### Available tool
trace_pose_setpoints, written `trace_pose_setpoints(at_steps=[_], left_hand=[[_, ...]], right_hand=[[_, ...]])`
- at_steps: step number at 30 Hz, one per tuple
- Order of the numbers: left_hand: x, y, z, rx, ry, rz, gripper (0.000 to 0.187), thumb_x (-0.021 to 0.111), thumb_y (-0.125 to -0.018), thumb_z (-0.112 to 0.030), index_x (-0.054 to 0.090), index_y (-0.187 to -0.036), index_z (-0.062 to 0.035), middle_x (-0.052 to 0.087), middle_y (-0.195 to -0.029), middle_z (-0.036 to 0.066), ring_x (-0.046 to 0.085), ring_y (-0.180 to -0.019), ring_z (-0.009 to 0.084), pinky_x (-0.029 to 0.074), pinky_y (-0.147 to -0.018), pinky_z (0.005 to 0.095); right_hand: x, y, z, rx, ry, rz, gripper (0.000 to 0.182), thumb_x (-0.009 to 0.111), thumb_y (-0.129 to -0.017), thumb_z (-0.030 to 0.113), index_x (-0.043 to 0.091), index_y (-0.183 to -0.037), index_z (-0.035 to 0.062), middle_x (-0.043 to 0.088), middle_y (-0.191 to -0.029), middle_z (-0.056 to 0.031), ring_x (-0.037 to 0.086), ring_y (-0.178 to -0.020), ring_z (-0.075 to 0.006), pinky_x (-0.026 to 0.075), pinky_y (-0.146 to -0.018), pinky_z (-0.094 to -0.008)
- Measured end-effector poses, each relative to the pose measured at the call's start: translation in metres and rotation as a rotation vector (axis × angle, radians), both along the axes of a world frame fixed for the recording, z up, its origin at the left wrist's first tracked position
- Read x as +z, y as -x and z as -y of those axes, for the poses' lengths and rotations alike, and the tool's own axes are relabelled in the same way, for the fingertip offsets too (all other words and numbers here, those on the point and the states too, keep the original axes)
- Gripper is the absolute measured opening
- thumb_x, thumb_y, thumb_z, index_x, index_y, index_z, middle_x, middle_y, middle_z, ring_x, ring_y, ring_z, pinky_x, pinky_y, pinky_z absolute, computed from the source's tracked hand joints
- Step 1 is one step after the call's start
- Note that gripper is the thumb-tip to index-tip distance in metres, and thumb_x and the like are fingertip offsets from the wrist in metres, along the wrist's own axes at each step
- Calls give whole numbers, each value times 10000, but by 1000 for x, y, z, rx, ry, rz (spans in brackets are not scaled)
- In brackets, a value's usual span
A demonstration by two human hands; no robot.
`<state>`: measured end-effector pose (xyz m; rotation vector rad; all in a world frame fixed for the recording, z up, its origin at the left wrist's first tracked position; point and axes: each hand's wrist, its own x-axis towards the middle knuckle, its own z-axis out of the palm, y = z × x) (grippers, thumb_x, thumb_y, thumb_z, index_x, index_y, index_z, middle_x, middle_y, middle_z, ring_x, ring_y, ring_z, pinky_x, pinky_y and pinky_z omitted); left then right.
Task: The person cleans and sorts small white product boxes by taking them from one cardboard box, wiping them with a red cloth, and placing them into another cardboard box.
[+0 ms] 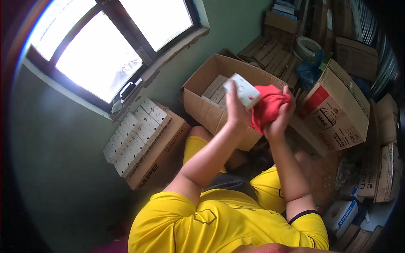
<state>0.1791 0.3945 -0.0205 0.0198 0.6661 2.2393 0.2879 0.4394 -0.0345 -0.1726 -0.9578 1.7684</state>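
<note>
My left hand [237, 107] grips a white rectangular box [242, 89] with round marks and a small red spot on its face. A bunched red cloth [268, 105] is in my right hand [280, 118], touching the right end of the white box. Both hands are raised over an open cardboard carton [206, 107], which holds similar white boxes [216, 90]. To the left, rows of white boxes [137, 133] lie on top of a closed carton [158, 156] marked MPE.
A carton marked 30W [333, 118] leans at the right. Behind it are a white coil [307, 47], a blue plastic bag [308, 72] and stacked cartons [270, 55]. A window [101, 55] with a sill is at upper left. A box marked VIMISCO [341, 215] lies at lower right.
</note>
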Motion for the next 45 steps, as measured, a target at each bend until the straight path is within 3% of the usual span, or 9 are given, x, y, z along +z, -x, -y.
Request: trace_pose_setpoints(at_steps=[2,10,14,18,22,27,33,42,45], left_hand=[[-7,-29,-4,49,87,-227,400,531,-1013,-423,477,-1271,-122,580,-1155,72,597,-1069,249,479,-973,444],[-12,-64,10,-106,73,-259,550,532,-1038,-350,247,-1425,-83,474,-1361,150,493,-1251,243,412,-1070,394],[-11,-42,6,7,123,-425,508,535,-1040,-328,274,-1400,-83,474,-1347,147,494,-1256,250,427,-1062,409],[10,-21,14,16,121,-294,471,524,-1043,-314,295,-1392,-96,471,-1340,146,488,-1270,268,449,-1050,447],[12,-27,22,-104,31,-206,482,539,-1035,-268,281,-1405,-97,464,-1362,131,480,-1287,254,433,-1070,413],[-19,-39,11,-167,15,-494,493,543,-1018,-152,267,-1419,-78,427,-1398,117,410,-1336,217,326,-1130,369],[-28,-31,16,-305,86,-695,578,548,-996,-100,199,-1452,-35,418,-1388,111,381,-1339,205,315,-1128,366],[-42,-41,15,-22,157,-704,497,522,-1041,-172,241,-1426,-33,428,-1374,119,433,-1284,204,347,-1117,367],[-18,-28,11,35,75,-484,433,491,-1057,-230,293,-1400,-55,474,-1326,109,463,-1264,213,366,-1098,363]], right_hand=[[-15,11,15,-330,-529,337,989,763,-851,299,131,-1576,69,318,-1541,-162,364,-1405,-289,314,-1156,-428],[-18,2,-35,-419,-234,373,465,529,-1032,306,431,-1378,12,502,-1362,-130,500,-1236,-241,388,-1080,-387],[9,13,4,-242,-248,109,632,497,-1015,508,410,-1403,16,471,-1427,-125,474,-1306,-244,377,-1113,-409],[-18,22,-5,145,-379,-15,813,409,-993,635,358,-1504,6,257,-1597,-164,236,-1487,-289,227,-1188,-426],[-9,10,-3,-315,-756,464,661,601,-981,317,337,-1532,62,148,-1641,-191,156,-1514,-330,191,-1204,-452],[-2,4,-15,-118,-118,178,629,563,-978,359,373,-1500,64,464,-1482,-155,481,-1329,-274,362,-1126,-405],[-33,-4,-48,227,264,-44,462,395,-1050,313,438,-1439,68,537,-1361,-129,576,-1214,-250,473,-1038,-417],[-8,13,-24,122,319,-49,448,394,-1045,385,440,-1445,189,580,-1307,-96,593,-1196,-270,485,-1037,-435],[-3,23,3,107,205,59,538,416,-1038,304,268,-1545,203,431,-1451,-132,463,-1332,-284,425,-1091,-419]])
